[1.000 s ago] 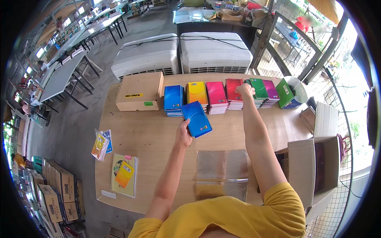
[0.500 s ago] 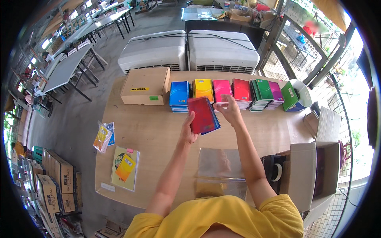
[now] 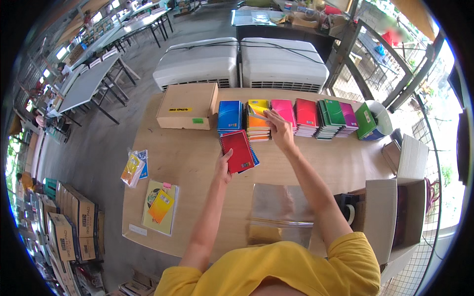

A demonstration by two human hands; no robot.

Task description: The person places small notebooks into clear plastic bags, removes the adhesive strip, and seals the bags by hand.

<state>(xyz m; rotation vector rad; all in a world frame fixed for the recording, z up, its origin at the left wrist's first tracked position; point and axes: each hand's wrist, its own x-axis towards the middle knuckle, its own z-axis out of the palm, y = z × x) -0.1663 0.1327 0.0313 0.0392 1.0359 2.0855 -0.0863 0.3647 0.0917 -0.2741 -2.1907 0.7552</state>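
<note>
1. Red notebook (image 3: 240, 154): it is resting in the left hand (image 3: 224, 166), above the table (image 3: 197, 163) and in front of the blue pile (image 3: 229, 112). A blue notebook (image 3: 256, 157) is lying beneath it, its edge showing past the red cover on the right.

2. Left grip: the hand is clamping the two notebooks together at the near left, the thumb lying on the red cover. The fingers underneath are not showing.

3. Right grip: the right hand (image 3: 280, 129) is reaching to the yellow pile (image 3: 258, 131), its fingers at the top notebook's near right part. Whether thumb and fingers are closing on that notebook, the inspector cannot tell.

4. Pick-up, in the inspector's judgement: the right hand should be taking one notebook only, by its free edge, and lifting clear of the neighbouring pink pile (image 3: 282, 108). Spiral bindings could be snagging on the next copy, so a slight upward tilt is seeming wiser than a sideways drag.

5. Holding, likewise judged: the left hand should be supporting the set flat from below, with light thumb pressure. The blue edge is sitting out of line; squaring it with the red would be making further stacking steadier.
</note>
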